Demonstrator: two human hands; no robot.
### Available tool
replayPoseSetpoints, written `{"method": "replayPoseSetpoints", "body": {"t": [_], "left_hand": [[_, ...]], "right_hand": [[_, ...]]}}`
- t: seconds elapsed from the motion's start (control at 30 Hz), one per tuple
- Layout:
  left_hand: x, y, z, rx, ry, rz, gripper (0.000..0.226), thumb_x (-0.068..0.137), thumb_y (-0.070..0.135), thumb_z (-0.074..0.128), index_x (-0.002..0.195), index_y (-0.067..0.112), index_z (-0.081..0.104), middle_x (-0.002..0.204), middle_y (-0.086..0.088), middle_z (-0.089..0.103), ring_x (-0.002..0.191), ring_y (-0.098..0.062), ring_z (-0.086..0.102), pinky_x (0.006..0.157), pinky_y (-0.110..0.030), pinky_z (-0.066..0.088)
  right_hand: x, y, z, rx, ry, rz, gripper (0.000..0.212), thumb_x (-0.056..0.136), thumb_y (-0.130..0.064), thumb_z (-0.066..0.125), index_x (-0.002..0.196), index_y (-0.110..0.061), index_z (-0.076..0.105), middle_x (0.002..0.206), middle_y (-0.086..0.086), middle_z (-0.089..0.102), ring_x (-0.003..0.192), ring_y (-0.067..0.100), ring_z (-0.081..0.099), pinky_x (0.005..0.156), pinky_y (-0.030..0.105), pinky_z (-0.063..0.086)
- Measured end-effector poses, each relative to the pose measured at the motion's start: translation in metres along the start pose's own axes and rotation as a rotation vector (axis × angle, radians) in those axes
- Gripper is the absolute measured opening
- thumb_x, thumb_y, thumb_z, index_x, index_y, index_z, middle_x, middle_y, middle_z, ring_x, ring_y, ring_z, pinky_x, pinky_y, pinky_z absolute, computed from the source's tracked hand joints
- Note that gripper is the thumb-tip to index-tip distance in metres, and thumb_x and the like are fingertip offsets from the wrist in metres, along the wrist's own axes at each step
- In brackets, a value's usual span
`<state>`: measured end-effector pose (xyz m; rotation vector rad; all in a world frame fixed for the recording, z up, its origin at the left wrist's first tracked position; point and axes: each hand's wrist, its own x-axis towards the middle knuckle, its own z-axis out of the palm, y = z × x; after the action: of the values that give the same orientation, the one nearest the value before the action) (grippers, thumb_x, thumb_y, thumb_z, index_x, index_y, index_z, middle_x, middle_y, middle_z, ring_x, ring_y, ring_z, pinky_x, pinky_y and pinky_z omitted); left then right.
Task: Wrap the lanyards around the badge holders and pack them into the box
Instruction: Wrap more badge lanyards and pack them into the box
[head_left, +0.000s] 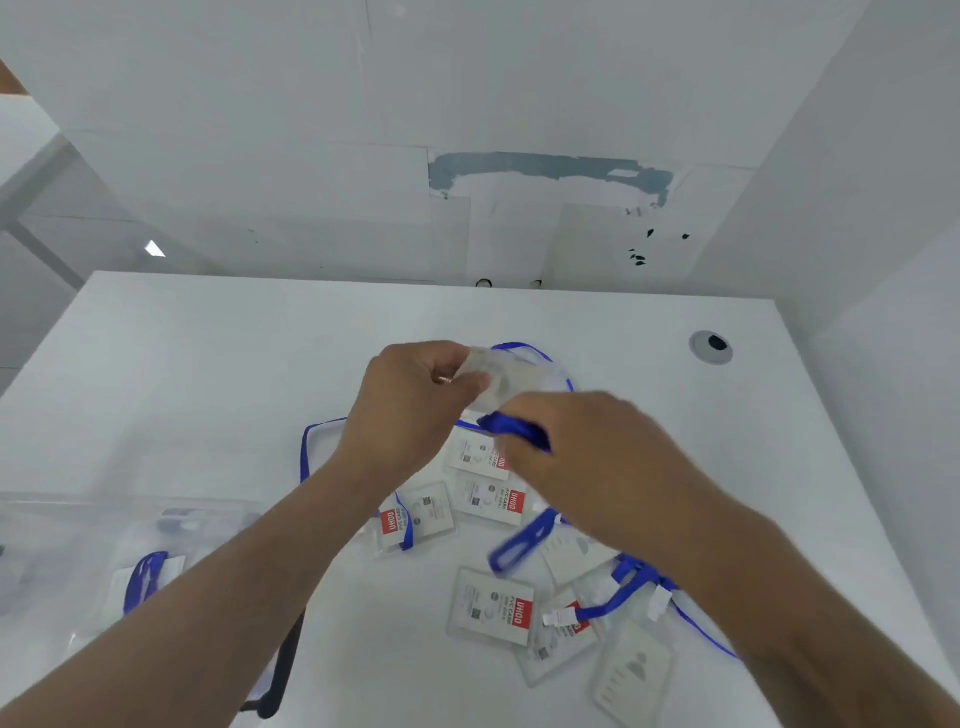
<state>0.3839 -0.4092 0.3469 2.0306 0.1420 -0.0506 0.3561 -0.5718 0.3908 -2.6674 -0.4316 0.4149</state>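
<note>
Forearms low, your left hand (415, 395) pinches the clear badge holder (498, 382) above the surface (208, 364); right hand (587, 457) grips the blue lanyard (519, 434). Light, slippery plastic, limp strap: hold edges.

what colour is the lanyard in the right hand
Blue, seen in the head view: the lanyard in the right hand.
</note>
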Motion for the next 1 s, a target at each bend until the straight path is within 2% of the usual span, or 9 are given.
{"method": "replayPoseSetpoints", "body": {"t": [0.2,0.3,0.4,0.5,0.6,0.67,0.83,0.93,1.0], "left_hand": [[-0.008,0.002,-0.015,-0.101,-0.323,-0.158,0.015,0.090,0.010,0.068,0.089,0.024,0.074,0.085,0.008,0.078,0.072,-0.007,0.073,0.064,-0.021,0.060],[-0.012,0.003,-0.024,-0.369,-0.431,-0.279,0.013,0.085,0.008,0.070,0.097,0.011,0.075,0.095,-0.007,0.078,0.081,-0.019,0.074,0.067,-0.027,0.061],[-0.013,0.006,-0.025,-0.715,-0.341,-0.390,0.015,0.075,0.011,0.070,0.088,0.010,0.077,0.090,-0.009,0.077,0.073,-0.017,0.074,0.060,-0.025,0.061],[-0.007,0.003,-0.022,-0.851,-0.177,-0.446,0.015,0.081,0.010,0.069,0.095,0.009,0.074,0.096,-0.010,0.077,0.078,-0.019,0.075,0.061,-0.024,0.061],[0.001,-0.006,-0.015,-0.641,0.036,-0.429,0.009,0.086,0.010,0.071,0.095,0.010,0.073,0.097,-0.014,0.076,0.086,-0.024,0.073,0.063,-0.024,0.061],[0.002,-0.013,-0.013,-0.335,0.082,-0.315,0.006,0.088,0.011,0.071,0.093,0.013,0.074,0.090,-0.007,0.077,0.081,-0.021,0.073,0.060,-0.020,0.060],[-0.008,-0.018,-0.024,-0.024,-0.251,-0.257,0.010,0.088,0.009,0.070,0.090,0.017,0.076,0.081,-0.002,0.077,0.065,-0.006,0.070,0.062,-0.021,0.060],[-0.017,-0.013,-0.037,-0.259,-0.530,-0.318,0.020,0.080,0.016,0.073,0.099,0.012,0.078,0.097,-0.007,0.077,0.082,-0.017,0.072,0.069,-0.028,0.060],[-0.022,-0.008,-0.039,-0.486,-0.534,-0.366,0.029,0.071,0.019,0.073,0.098,0.009,0.078,0.099,-0.009,0.076,0.080,-0.019,0.071,0.064,-0.027,0.060]], "right_hand": [[0.029,0.036,-0.039,0.297,0.095,-0.046,0.007,0.088,-0.031,0.067,0.086,-0.035,0.074,0.076,-0.022,0.069,0.065,-0.003,0.058,0.059,0.009,0.039],[0.047,0.054,-0.030,0.602,0.071,0.011,0.006,0.085,-0.030,0.073,0.082,-0.033,0.077,0.073,-0.011,0.072,0.064,0.003,0.058,0.060,0.012,0.045],[0.049,0.060,0.000,0.734,0.060,0.134,0.017,0.090,-0.018,0.064,0.078,-0.022,0.076,0.062,0.003,0.059,0.053,0.010,0.047,0.052,0.019,0.041],[0.033,0.043,0.036,0.682,-0.003,0.116,0.023,0.099,-0.027,0.051,0.090,-0.029,0.072,0.057,-0.007,0.055,0.044,0.003,0.037,0.047,0.018,0.034],[0.011,0.023,0.050,0.455,-0.138,0.006,0.029,0.102,-0.045,0.038,0.113,-0.038,0.064,0.074,-0.011,0.063,0.061,0.001,0.052,0.060,0.020,0.042],[0.001,0.011,0.042,0.206,-0.167,-0.063,0.031,0.103,-0.045,0.034,0.103,-0.029,0.061,0.082,-0.007,0.064,0.073,0.007,0.057,0.066,0.028,0.047],[0.009,0.019,-0.007,0.114,0.041,-0.104,0.019,0.095,-0.044,0.053,0.098,-0.035,0.069,0.090,-0.015,0.068,0.080,0.004,0.059,0.075,0.027,0.048],[0.025,0.042,-0.018,0.479,0.042,-0.032,0.006,0.086,-0.037,0.070,0.085,-0.034,0.075,0.073,-0.017,0.069,0.058,-0.001,0.053,0.061,0.014,0.043],[0.030,0.051,-0.007,0.729,0.041,0.055,0.006,0.086,-0.028,0.071,0.085,-0.030,0.077,0.068,-0.010,0.067,0.057,0.004,0.051,0.058,0.016,0.044]]}}
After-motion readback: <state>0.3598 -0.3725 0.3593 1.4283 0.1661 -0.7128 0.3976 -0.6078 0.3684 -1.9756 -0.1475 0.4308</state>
